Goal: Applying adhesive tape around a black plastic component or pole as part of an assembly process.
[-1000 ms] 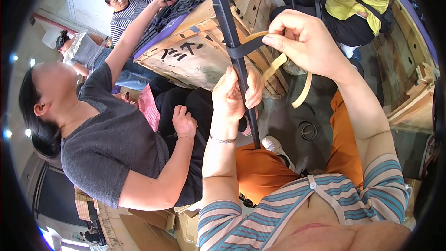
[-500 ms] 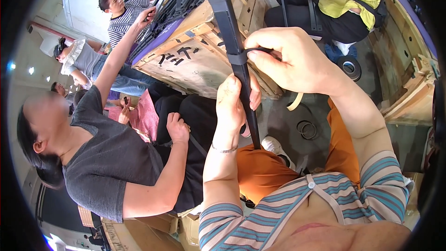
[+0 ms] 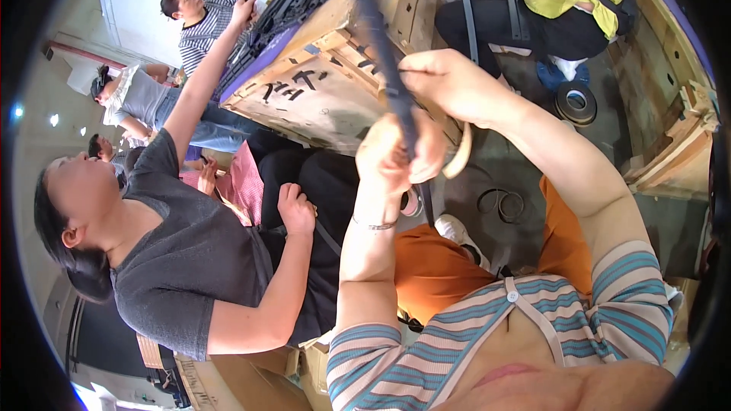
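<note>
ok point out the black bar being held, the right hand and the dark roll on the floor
Black bar [image 3: 387, 55]: head view, on its blurred upper length
Right hand [image 3: 459, 87]: head view, middle of the hand
Dark roll [image 3: 576, 116]: head view, near side of its ring

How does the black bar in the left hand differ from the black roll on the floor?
The bar is long and straight; the roll is round with a central hole. The left hand holds the bar tilted; the roll lies on the floor. Both look black.
</note>
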`<state>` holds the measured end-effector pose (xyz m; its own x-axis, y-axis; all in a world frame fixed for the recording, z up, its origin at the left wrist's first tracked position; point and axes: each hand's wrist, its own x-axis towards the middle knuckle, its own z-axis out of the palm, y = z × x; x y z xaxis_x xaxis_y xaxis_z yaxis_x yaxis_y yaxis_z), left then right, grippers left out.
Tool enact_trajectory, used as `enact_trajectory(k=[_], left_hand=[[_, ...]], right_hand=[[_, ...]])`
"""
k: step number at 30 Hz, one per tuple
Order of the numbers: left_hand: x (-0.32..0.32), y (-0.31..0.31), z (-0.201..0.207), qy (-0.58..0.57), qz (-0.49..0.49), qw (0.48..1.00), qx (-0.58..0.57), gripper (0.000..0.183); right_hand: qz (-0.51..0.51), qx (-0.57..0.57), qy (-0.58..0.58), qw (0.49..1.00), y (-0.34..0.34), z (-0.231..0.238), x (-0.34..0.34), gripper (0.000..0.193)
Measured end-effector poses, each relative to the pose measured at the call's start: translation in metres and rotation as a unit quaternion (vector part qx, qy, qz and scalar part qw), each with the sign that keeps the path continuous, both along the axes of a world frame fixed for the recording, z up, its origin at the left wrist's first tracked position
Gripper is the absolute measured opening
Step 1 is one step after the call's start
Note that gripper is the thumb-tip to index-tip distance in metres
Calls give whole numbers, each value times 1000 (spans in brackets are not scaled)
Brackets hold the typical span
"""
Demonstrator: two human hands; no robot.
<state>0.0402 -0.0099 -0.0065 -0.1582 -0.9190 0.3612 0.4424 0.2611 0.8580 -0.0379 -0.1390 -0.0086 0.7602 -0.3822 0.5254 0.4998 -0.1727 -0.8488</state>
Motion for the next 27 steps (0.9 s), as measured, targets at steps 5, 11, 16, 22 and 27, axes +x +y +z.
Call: enact_trajectory(k=[5,11,16,22,27], left_hand=[[2,-3,2,99,-35,993,51,36],[7,-10,-2,105,-95,990,26,48],[8,-15,-2,118,-148,981,31,48],[7,-20,3,136,-147,979,47,29],[10,-24,3,135,-152,978,51,29]], right_hand=[[185,159,-17,970,8,29,-36,43],[16,-127,-65,990,19,39,-36,31],[128,-64,-59,988,0,35,-33,27],[223,17,-35,974,-6,36,-31,30],[175,-42,-4,984,-17,39,-33,26]])
